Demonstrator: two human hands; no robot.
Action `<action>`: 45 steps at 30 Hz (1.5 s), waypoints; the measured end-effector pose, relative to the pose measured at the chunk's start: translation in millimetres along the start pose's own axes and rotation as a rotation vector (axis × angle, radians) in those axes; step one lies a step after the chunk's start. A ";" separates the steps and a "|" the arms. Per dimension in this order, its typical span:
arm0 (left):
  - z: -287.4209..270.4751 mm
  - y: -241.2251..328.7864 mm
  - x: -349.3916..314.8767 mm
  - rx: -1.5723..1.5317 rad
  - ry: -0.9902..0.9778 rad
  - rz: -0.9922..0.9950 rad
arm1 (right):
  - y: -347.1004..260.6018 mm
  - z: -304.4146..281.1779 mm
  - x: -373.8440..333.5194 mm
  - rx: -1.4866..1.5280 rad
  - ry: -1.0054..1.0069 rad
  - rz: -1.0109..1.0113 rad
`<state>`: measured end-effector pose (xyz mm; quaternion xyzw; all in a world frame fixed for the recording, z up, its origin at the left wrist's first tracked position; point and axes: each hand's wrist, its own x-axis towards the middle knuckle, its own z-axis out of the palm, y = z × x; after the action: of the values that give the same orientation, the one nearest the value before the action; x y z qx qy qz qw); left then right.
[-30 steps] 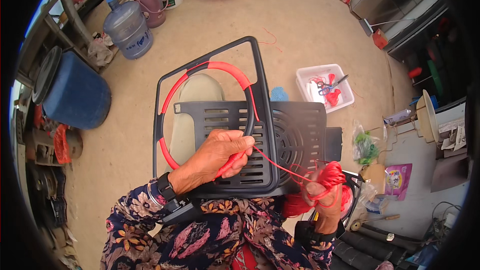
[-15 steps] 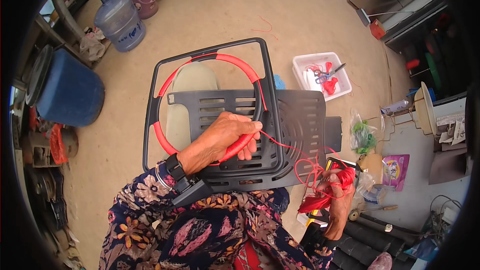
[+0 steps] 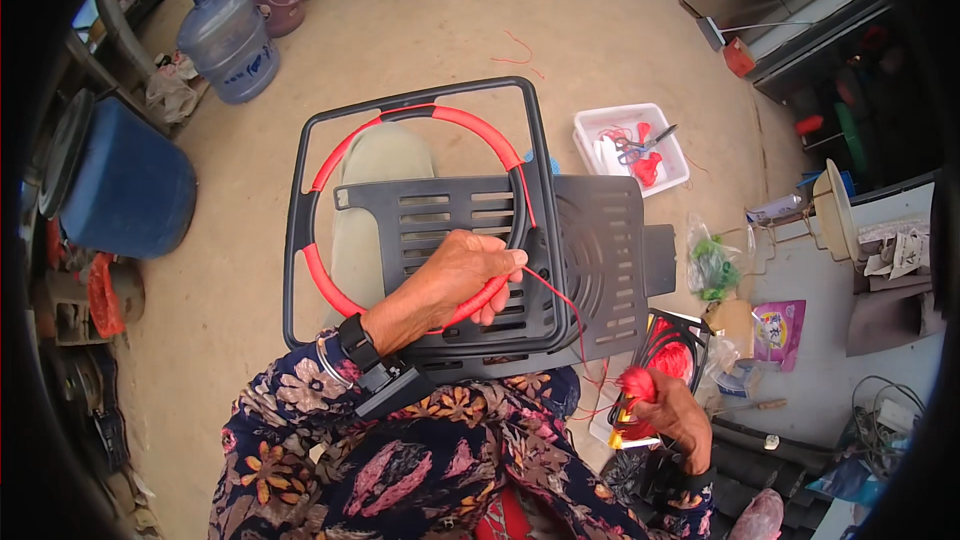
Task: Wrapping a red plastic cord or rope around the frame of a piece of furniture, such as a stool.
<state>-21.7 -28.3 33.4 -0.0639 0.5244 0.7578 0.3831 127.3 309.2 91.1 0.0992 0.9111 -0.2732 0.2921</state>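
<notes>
A black square frame (image 3: 292, 205) with a round ring inside lies over my lap. Smooth red wrapping (image 3: 480, 132) covers several stretches of the ring; black shows between them. My left hand (image 3: 462, 278) is closed round the ring's lower right part, its thumb and fingertips pinching the cord there. From that pinch a thin red cord (image 3: 562, 298) slackly curves down to the right. Low on the right, my right hand (image 3: 682, 418) is closed on a bunched red cord bundle (image 3: 637, 382). Part of the wrapped ring is hidden beneath my left hand.
Beneath the frame is a slotted black plastic panel (image 3: 612, 230). Beside my right hand stands a box (image 3: 655, 325) holding more red cord. A white tray (image 3: 660, 180) with scissors (image 3: 645, 145) stands beyond. Far left are a blue barrel (image 3: 140, 185) and a water bottle (image 3: 235, 50).
My right hand has gathered the loose, tangled loops into a compact bundle and shifted slightly down and toward the box. The cord between my hands hangs lower. My left hand keeps its hold.
</notes>
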 end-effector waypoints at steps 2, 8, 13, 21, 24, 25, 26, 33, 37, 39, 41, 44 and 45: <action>0.8 2.0 -3.0 -0.011 -0.008 0.007 | 84.3 10.0 -15.4 0.007 0.309 -0.235; -0.1 0.2 -1.5 -0.016 -0.034 0.013 | 46.6 3.6 -35.1 -0.080 0.273 0.035; 1.2 -4.3 2.6 -0.029 -0.032 0.031 | -88.2 -24.9 -34.1 0.006 -0.156 -0.054; 2.8 2.9 -5.2 0.068 -0.085 -0.066 | -161.7 -28.5 -3.9 0.740 -0.257 -0.716; -2.2 -7.2 -2.1 0.059 -0.059 -0.025 | -170.0 1.7 35.7 1.001 -0.023 -0.594; -0.4 -9.9 -4.0 0.087 -0.032 0.012 | -167.1 13.9 52.0 1.000 -0.019 -0.593; 2.5 -17.9 -1.3 0.090 -0.042 0.014 | -162.6 25.0 68.1 0.726 0.163 -0.588; 5.4 -51.1 1.2 0.241 0.268 0.464 | -169.7 53.3 72.6 0.198 0.428 -0.715; 6.5 -55.6 2.8 0.286 0.312 0.578 | -163.5 56.6 67.8 0.148 0.395 -0.726; 9.6 -55.3 2.4 0.262 0.306 0.581 | -153.1 60.2 64.3 0.218 0.379 -0.688; 12.3 -56.4 2.3 0.256 0.305 0.617 | -147.8 59.8 62.5 0.292 0.364 -0.649; 15.6 -48.1 -3.6 0.316 0.336 0.640 | -148.7 52.9 54.5 0.154 0.539 -0.754; 14.3 -47.8 -2.8 0.323 0.337 0.637 | -150.9 49.6 49.6 0.131 0.578 -0.725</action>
<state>15.5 -10.2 5.4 0.0397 0.6861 0.7252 0.0423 59.5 157.3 94.6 -0.1353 0.9118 -0.3759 -0.0948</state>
